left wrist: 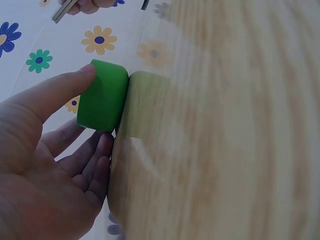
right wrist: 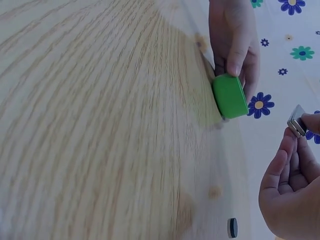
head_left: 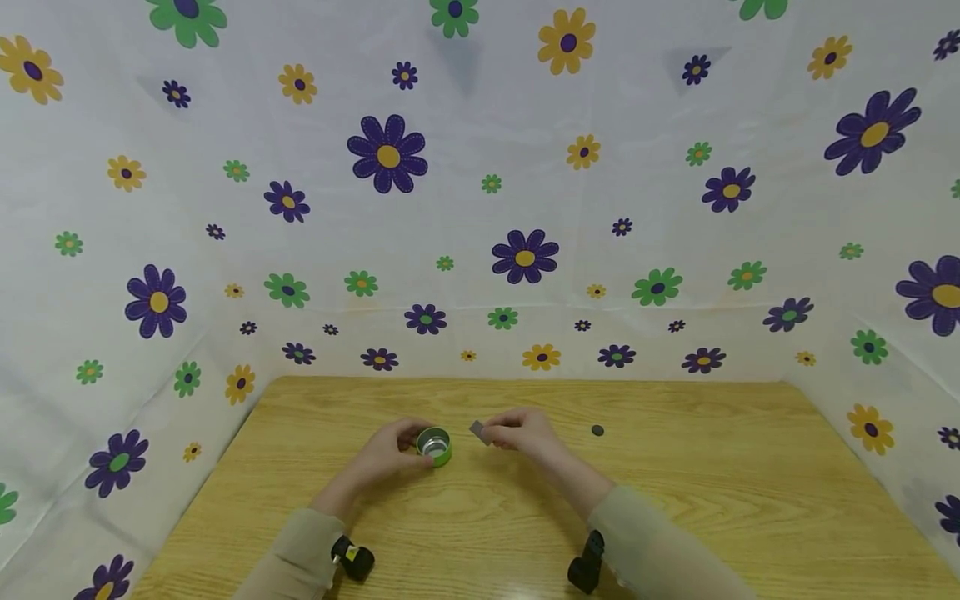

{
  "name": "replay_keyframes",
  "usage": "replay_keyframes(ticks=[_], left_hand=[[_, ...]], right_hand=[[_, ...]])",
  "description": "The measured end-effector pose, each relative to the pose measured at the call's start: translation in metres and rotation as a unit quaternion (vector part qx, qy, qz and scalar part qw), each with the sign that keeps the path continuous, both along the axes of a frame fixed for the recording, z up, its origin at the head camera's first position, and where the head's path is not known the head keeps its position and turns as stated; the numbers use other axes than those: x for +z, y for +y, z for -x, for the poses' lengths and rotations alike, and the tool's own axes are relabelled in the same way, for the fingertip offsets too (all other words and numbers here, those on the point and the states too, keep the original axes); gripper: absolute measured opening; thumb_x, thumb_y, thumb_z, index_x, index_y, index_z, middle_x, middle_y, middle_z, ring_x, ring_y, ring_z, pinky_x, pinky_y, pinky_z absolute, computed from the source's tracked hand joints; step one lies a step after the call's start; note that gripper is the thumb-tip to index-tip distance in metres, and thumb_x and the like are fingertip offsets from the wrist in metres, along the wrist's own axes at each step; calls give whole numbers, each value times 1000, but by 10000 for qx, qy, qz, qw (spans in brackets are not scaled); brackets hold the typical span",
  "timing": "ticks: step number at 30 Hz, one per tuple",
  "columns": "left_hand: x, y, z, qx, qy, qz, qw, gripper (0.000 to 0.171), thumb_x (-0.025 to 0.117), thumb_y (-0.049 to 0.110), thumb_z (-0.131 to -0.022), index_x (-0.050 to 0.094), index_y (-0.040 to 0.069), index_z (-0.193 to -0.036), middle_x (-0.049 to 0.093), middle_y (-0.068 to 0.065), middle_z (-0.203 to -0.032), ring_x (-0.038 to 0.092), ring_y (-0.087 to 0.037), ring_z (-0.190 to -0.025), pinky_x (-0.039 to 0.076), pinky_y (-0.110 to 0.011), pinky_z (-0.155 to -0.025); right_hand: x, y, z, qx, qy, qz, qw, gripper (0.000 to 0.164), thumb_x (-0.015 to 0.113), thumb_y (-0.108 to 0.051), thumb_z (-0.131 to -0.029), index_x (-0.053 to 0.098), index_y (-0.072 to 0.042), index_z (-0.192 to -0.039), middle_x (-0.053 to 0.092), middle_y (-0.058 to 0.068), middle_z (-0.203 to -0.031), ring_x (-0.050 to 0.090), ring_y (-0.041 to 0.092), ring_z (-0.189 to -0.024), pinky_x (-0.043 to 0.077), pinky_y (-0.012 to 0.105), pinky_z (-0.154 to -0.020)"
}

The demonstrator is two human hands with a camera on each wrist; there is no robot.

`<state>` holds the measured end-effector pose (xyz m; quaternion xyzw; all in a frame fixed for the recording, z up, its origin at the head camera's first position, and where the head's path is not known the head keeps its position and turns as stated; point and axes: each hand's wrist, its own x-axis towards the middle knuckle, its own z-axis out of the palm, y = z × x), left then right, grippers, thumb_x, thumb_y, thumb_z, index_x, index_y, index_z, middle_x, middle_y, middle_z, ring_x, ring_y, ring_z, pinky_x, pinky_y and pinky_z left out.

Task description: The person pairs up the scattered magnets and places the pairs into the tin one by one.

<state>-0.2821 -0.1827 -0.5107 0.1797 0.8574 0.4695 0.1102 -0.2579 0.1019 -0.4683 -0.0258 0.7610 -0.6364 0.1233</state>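
A small round tin [head_left: 448, 456], green outside and silvery inside, stands on the table with its open top up. My left hand [head_left: 386, 452] holds it from the left, thumb on the near side and fingers round the far side. In the left wrist view the thumb presses on the green wall of the tin [left wrist: 104, 95]. To the right of the tin, my right hand [head_left: 531, 435] pinches a small flat grey rectangular piece [head_left: 479, 432] between thumb and fingers. The right wrist view shows this piece [right wrist: 297, 121] with a shiny metallic edge, raised off the table.
A small dark round disc [head_left: 597, 430] lies on the wooden table [head_left: 712, 475], right of my right hand. White cloth [head_left: 465, 208] printed with flowers rises behind the table and along both sides. Black cameras [head_left: 354, 560] are strapped at both wrists.
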Motion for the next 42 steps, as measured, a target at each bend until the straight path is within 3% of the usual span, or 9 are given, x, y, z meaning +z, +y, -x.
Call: replay_keyframes(ticks=[7, 13, 23, 32, 42], left_hand=[[0, 0, 0, 124, -131, -19, 9998, 54, 87, 18, -89, 67, 8, -137, 73, -11, -125, 66, -20, -108, 54, -32, -93], [-1, -1, 0, 128, -36, 12, 9999, 52, 88, 19, -89, 68, 8, -136, 73, -11, -124, 66, -18, -106, 55, -33, -92], [0, 0, 1, 225, -211, 37, 9995, 48, 87, 24, -90, 71, 15, -134, 74, -5, -123, 68, -18, -108, 55, -36, -94], [0, -3, -1, 287, -189, -12, 9994, 48, 87, 18, -89, 71, 10, -134, 73, -8, -127, 69, -24, -116, 57, -43, -101], [4, 0, 2, 156, -5, 174, 9997, 49, 88, 17, -87, 72, 6, -132, 75, -10, -120, 68, -19, -106, 56, -34, -93]], right_hand=[[-1, -12, 2, 58, 30, -15, 10000, 24, 78, -15, -95, 80, 4, -110, 80, 9, -96, 69, 10, -78, 64, 42, -91], [-6, -25, 5, 89, 30, -184, 9998, 23, 79, -13, -95, 81, 5, -108, 82, 12, -97, 71, 8, -76, 65, 39, -87], [-12, -46, 9, 78, 16, -319, 9995, 22, 78, -14, -96, 80, 3, -109, 80, 13, -102, 70, 10, -80, 64, 34, -85], [-13, -60, 12, 257, 287, -536, 9978, 21, 78, -14, -96, 81, 4, -108, 79, 15, -109, 70, 10, -87, 64, 32, -85], [-14, -64, 11, 332, 741, -1157, 9900, 16, 80, -15, -95, 83, -1, -102, 79, 12, -107, 67, 16, -93, 56, 28, -74]])
